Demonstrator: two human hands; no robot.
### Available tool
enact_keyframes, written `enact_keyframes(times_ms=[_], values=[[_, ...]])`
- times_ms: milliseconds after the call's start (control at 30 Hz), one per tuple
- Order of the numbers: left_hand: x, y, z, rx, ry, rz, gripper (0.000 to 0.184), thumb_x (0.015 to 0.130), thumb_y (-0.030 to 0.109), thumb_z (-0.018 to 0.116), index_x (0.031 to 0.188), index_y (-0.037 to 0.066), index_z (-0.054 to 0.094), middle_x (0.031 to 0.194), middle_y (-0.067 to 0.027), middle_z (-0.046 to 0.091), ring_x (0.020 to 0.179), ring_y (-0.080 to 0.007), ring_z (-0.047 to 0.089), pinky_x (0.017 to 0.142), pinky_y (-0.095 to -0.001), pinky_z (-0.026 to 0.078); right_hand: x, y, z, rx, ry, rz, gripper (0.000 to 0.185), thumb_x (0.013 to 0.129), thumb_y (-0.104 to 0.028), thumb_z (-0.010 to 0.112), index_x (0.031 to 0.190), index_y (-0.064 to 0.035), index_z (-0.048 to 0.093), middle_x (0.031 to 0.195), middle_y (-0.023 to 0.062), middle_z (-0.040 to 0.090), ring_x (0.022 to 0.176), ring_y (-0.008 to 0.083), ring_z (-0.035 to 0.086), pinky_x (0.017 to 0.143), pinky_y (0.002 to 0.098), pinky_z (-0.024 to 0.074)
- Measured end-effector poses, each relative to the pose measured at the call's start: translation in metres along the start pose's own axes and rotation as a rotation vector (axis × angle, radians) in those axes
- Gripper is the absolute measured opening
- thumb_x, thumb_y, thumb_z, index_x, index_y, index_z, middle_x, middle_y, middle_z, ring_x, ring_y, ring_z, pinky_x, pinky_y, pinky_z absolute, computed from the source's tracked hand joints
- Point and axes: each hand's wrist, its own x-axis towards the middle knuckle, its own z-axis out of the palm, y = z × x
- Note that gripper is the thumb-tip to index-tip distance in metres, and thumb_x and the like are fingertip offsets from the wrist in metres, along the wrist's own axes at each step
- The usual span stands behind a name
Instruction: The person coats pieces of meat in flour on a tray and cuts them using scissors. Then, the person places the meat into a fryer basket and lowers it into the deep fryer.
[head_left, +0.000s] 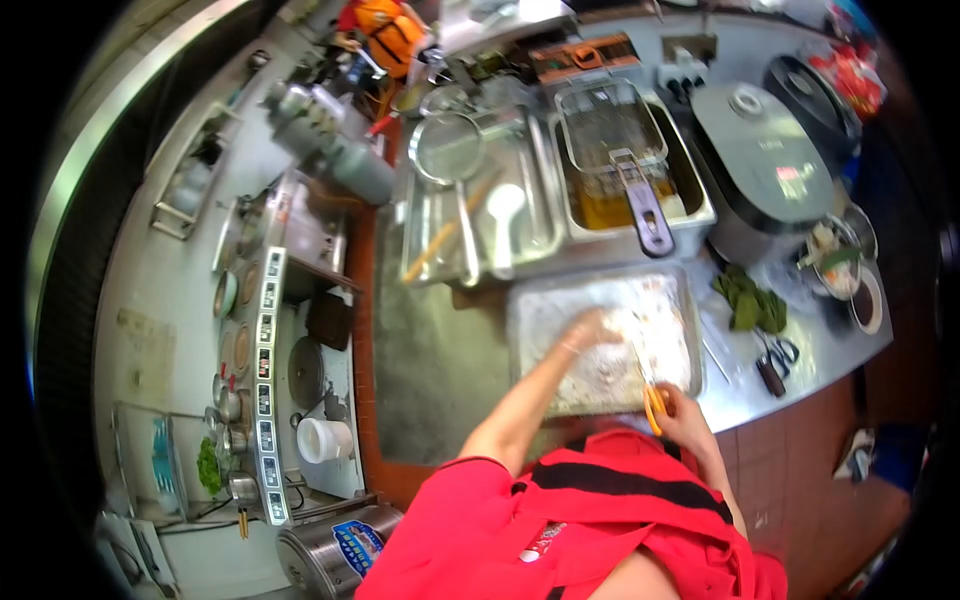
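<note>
The left hand (597, 328) is reaching into the white powder (588, 376) in the shallow tray (692, 330), its fingers too blurred to tell whether they are closing on anything. Apart from it, to its right and nearer the body, the right hand (682, 416) is gripping an orange-handled tool (654, 404), which is pointing away over the powder. The tool is probably feeling light and stiff, its handle offering the surest hold; the powder is looking soft, loose and easily scattered.
</note>
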Motion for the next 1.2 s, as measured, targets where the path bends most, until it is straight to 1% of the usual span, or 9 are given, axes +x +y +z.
enact_keyframes(times_ms=[100,133,233,433,633,833,933,1067,1200], values=[[-0.018,0.004,-0.003,-0.057,0.058,0.06,0.075,0.072,0.026,0.084,0.135,0.0,0.053,0.128,-0.0226,0.062,0.119,-0.0337,0.058,0.106,-0.0385,0.043,0.001,-0.011,0.002,-0.051,-0.026,-0.017,0.044,0.084,-0.009,0.063,0.127,-0.0022,0.055,0.086,0.0122,0.068,0.071,0.0156,0.065,0.063,0.0303,0.0522],[-0.025,0.015,-0.006,-0.051,0.074,0.046,0.073,0.074,0.023,0.082,0.136,-0.001,0.052,0.128,-0.0223,0.062,0.119,-0.0326,0.058,0.106,-0.038,0.042,0.003,-0.015,0.0,-0.06,-0.062,0.043,0.053,0.082,-0.012,0.063,0.132,0.0004,0.052,0.09,0.0175,0.07,0.08,0.0227,0.069,0.073,0.0329,0.0543],[-0.042,0.026,-0.012,-0.207,0.18,0.002,0.067,0.077,0.021,0.079,0.134,-0.002,0.053,0.126,-0.0185,0.063,0.117,-0.0287,0.059,0.104,-0.0362,0.043,0.006,-0.018,0.001,0.024,-0.091,0.073,0.053,0.082,-0.012,0.063,0.132,0.0008,0.052,0.086,0.0162,0.068,0.077,0.0212,0.068,0.071,0.0322,0.0536],[-0.051,0.0,0.0,-1.04,0.099,-0.037,0.066,0.078,0.022,0.08,0.134,0.0,0.055,0.125,-0.0122,0.064,0.116,-0.0237,0.058,0.101,-0.0343,0.043,0.023,-0.016,-0.002,-0.089,-0.025,-0.072,0.047,0.083,-0.01,0.062,0.129,-0.0005,0.055,0.082,0.0123,0.067,0.071,0.017,0.065,0.066,0.031,0.0522],[-0.095,0.021,-0.001,-1.218,0.091,-0.295,0.058,0.084,0.026,0.077,0.132,-0.001,0.056,0.124,-0.0111,0.064,0.117,-0.023,0.058,0.103,-0.0338,0.043,0.038,-0.023,0.004,-0.234,-0.099,-0.077,0.055,0.081,-0.016,0.065,0.133,-0.0016,0.055,0.086,0.0152,0.068,0.075,0.0211,0.067,0.072,0.0336,0.0541],[-0.069,0.022,0.009,-0.975,0.04,-0.194,0.049,0.082,0.019,0.076,0.125,0.0,0.061,0.117,-0.0083,0.068,0.107,-0.0198,0.064,0.096,-0.0337,0.049,0.04,-0.025,0.003,-0.155,-0.129,-0.086,0.057,0.08,-0.015,0.065,0.134,-0.0018,0.052,0.08,0.0114,0.063,0.07,0.0178,0.061,0.066,0.0335,0.0518],[-0.069,0.028,0.012,-1.094,0.097,-0.055,0.043,0.082,0.016,0.076,0.119,-0.003,0.066,0.113,-0.0112,0.07,0.102,-0.02,0.065,0.095,-0.0312,0.049,0.035,-0.023,0.0,-0.168,-0.081,-0.119,0.056,0.082,-0.014,0.064,0.135,-0.0019,0.052,0.08,0.0119,0.066,0.068,0.0173,0.062,0.064,0.0331,0.0513],[-0.084,0.026,0.01,-1.198,0.11,-0.2,0.054,0.083,0.012,0.074,0.13,-0.005,0.055,0.112,-0.0122,0.068,0.1,-0.0225,0.066,0.095,-0.0387,0.052,0.024,-0.002,-0.016,0.091,-0.075,-0.001,0.05,0.09,-0.016,0.064,0.136,-0.0041,0.051,0.08,0.0061,0.064,0.07,0.0101,0.059,0.062,0.026,0.047],[-0.093,0.031,0.001,-1.394,0.121,-0.268,0.059,0.086,0.008,0.07,0.137,-0.006,0.044,0.118,-0.0147,0.064,0.104,-0.0278,0.065,0.094,-0.0475,0.055,0.003,-0.022,-0.035,0.022,-0.04,0.122,0.053,0.088,-0.017,0.067,0.137,-0.0026,0.049,0.074,0.0027,0.061,0.065,0.0085,0.054,0.057,0.0252,0.0415]])
